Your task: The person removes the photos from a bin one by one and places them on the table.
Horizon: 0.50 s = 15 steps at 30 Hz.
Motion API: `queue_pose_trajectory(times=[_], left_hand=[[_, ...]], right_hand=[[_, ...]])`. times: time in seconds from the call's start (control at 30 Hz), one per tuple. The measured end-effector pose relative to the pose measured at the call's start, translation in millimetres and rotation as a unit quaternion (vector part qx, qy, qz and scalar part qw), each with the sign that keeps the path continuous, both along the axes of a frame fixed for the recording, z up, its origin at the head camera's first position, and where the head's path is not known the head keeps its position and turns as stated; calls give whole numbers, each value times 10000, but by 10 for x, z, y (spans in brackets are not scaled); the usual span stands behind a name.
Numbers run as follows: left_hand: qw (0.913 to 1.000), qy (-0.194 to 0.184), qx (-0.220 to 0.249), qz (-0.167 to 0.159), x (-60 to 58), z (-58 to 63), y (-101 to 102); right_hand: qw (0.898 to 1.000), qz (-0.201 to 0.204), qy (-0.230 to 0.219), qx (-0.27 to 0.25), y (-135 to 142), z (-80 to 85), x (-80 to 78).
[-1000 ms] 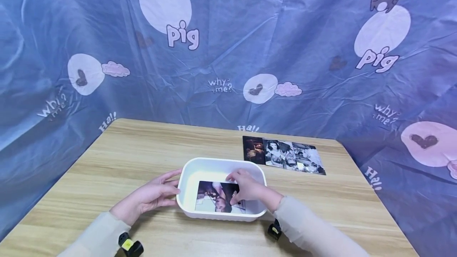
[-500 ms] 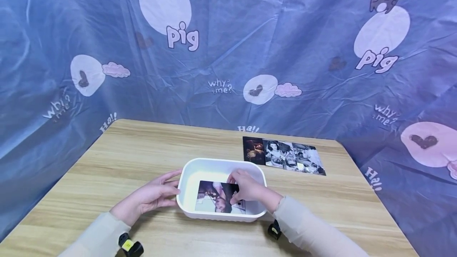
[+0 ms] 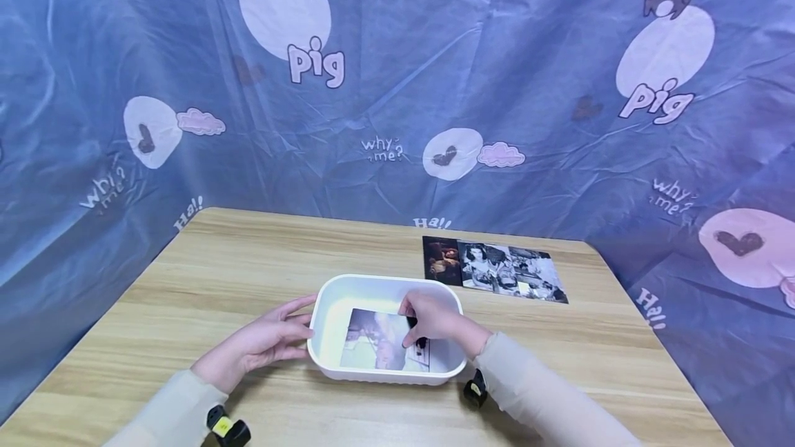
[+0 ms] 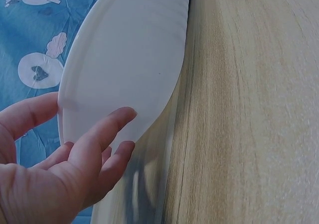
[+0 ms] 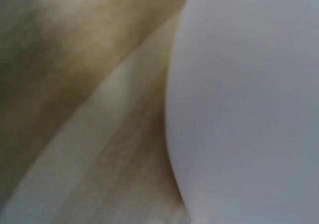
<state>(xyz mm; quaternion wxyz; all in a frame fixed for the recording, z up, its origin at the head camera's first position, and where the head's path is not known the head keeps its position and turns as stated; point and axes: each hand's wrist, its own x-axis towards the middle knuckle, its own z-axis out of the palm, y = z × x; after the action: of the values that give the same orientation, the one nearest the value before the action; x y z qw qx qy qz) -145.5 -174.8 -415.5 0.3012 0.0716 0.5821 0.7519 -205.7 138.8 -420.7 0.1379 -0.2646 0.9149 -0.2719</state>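
A white plastic box [image 3: 335, 288] stands on the table with a glossy photo [image 3: 375, 343] inside, glare washing over its picture. In the head view my right hand [image 3: 435, 319] reaches into the box and pinches the photo's right part between thumb and fingers; its far edge looks slightly raised. My left hand [image 3: 263, 340] rests against the box's left end. The left wrist view shows relaxed, spread fingers of the left hand [image 4: 70, 169] touching the outer wall of the box [image 4: 129, 50]. In the right wrist view only the box's blurred wall [image 5: 244, 104] shows; the hand is out of sight.
Behind the box, to the right, a row of overlapping photos [image 3: 497, 271] lies on the wooden table [image 3: 261, 247]. A blue patterned cloth [image 3: 397, 88] hangs behind the table and along its sides.
My right hand has lifted the photo's far edge a little, and glare now covers its picture. The left hand and the box have stayed in place.
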Motion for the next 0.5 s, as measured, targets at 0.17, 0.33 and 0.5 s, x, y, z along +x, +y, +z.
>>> queue_pose_trajectory(times=[0.17, 0.33, 0.5], left_hand=[[10000, 20, -3, -25, -7, -9, 1], [10000, 16, -26, -17, -7, 0, 3], [10000, -5, -52, 19, -7, 1, 2]], right_hand=[[9998, 58, -121, -137, 29, 8, -40], [9990, 63, -150, -409, 43, 11, -42], [9991, -23, 82, -408, 22, 34, -22]])
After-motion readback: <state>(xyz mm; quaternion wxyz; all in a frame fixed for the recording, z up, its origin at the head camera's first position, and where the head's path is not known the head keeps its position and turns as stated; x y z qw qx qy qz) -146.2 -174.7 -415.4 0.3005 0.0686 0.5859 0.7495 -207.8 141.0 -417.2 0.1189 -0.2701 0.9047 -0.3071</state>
